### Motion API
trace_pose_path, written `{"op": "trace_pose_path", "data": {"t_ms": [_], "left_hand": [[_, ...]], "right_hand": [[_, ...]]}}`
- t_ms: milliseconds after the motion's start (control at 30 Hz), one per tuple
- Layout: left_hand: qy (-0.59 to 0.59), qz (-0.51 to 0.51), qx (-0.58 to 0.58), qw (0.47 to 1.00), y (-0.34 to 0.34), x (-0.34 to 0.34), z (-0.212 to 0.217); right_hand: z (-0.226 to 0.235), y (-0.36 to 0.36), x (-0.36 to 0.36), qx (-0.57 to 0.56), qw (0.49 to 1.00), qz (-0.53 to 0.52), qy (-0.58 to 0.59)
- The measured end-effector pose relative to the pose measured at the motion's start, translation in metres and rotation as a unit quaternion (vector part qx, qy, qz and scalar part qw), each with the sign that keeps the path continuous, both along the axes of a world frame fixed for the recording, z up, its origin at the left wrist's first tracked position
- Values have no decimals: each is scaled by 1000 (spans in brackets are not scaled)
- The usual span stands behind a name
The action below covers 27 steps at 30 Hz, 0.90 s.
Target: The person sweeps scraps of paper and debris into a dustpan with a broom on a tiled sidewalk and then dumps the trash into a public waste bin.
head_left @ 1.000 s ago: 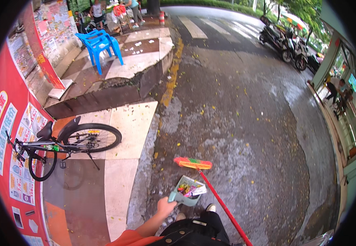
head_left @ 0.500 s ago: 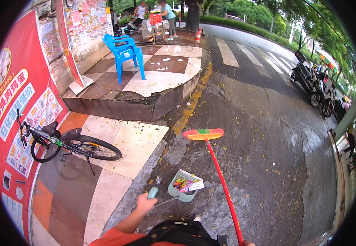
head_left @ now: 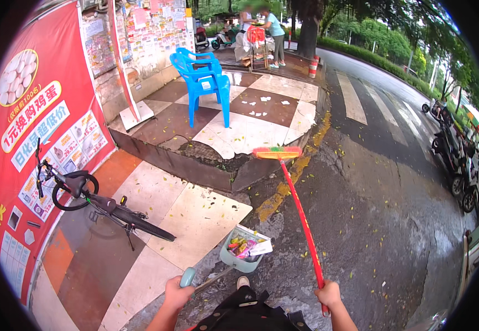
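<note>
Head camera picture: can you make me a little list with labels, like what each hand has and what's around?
Place: wet street beside a tiled pavement
Left hand: grips the handle of a grey-green dustpan holding colourful litter
Right hand: grips a red broom, bristle head out in front near the kerb
Nearby left: black bicycle by a red poster wall
Further off: blue plastic chairs, parked scooters, a person at a stall

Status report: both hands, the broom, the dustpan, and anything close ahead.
Left hand gripping the dustpan handle; pan holds colourful litter. Right hand gripping the red broom, head out ahead by the raised kerb. Bicycle parked left.
</note>
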State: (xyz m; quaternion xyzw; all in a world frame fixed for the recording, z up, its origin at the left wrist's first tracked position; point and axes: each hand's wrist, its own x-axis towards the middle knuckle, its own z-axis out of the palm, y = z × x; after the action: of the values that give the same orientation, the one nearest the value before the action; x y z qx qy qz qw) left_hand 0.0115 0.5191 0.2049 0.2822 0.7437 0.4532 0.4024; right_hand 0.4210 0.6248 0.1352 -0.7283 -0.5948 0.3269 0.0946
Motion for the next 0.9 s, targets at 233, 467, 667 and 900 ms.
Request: {"op": "trace_pose_path", "data": {"t_ms": [233, 467, 667, 900], "left_hand": [[52, 29, 7, 998, 97, -48, 49], [87, 107, 34, 990, 176, -75, 107], [95, 195, 97, 971, 270, -60, 167], [98, 190, 214, 953, 396, -84, 205]], "right_hand": [[-2, 196, -57, 27, 996, 78, -26], [-3, 356, -98, -98, 986, 24, 132], [6, 534, -93, -114, 983, 46, 135], [-1, 669, -96, -81, 984, 70, 143]]}}
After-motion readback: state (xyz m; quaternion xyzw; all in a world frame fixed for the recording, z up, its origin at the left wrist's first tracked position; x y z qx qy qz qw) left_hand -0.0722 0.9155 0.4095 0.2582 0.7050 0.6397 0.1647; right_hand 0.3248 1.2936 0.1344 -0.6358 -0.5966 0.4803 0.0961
